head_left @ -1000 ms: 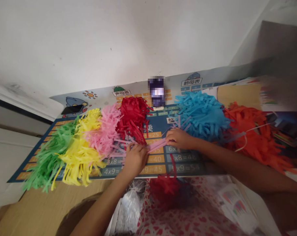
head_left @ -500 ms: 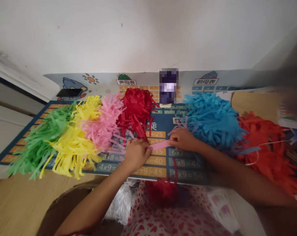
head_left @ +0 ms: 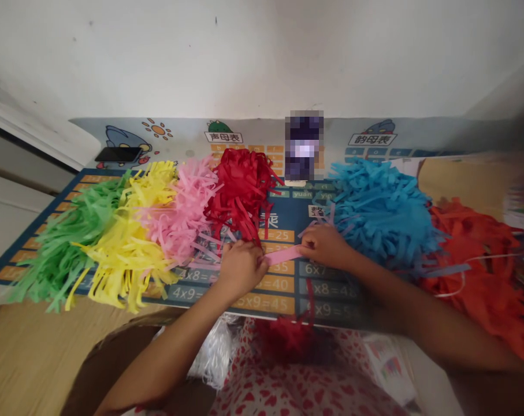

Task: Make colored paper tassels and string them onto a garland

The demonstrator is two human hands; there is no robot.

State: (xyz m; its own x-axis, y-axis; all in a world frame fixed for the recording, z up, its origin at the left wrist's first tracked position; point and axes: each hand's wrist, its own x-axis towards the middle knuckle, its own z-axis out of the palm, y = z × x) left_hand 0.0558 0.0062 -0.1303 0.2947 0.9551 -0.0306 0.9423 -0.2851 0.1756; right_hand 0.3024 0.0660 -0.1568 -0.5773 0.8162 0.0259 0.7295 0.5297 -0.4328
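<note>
Compared with the first frame, the table's contents sit further outward as the view shifts, and the pink strip [head_left: 283,254], layered strands then, now reads as one flat band. It lies at the centre of the frame, over the table [head_left: 303,277], spanning the gap between my two hands. My left hand [head_left: 242,268] curls over its left end, fingers folded close with no gap showing; my right hand [head_left: 324,245] pinches the other end, fingers bunched just as tightly. What lies under either palm I can't make out.

I judge tearing the main risk: the band looks like thin tissue, and an uneven pull could split it. Twisting is another, if one wrist turns alone. Loose lilac ends [head_left: 318,225] poke up past the right hand and could snag in neighbouring fringe.

Just above the left hand, the red pom-pom [head_left: 240,190] is a dense, rounded heap of crinkled ribbons, its tails hanging down close to the fingers; they could be caught in the grip. Leftward come the pink pom-pom [head_left: 184,208], the yellow fringe [head_left: 132,260] and the green fringe [head_left: 71,242], limp and feathery. Right of centre, the blue pom-pom [head_left: 385,211] bulges; beyond it, orange fringe [head_left: 478,277] spreads flat under a thin white cord [head_left: 493,256], which my right forearm could drag.
</note>
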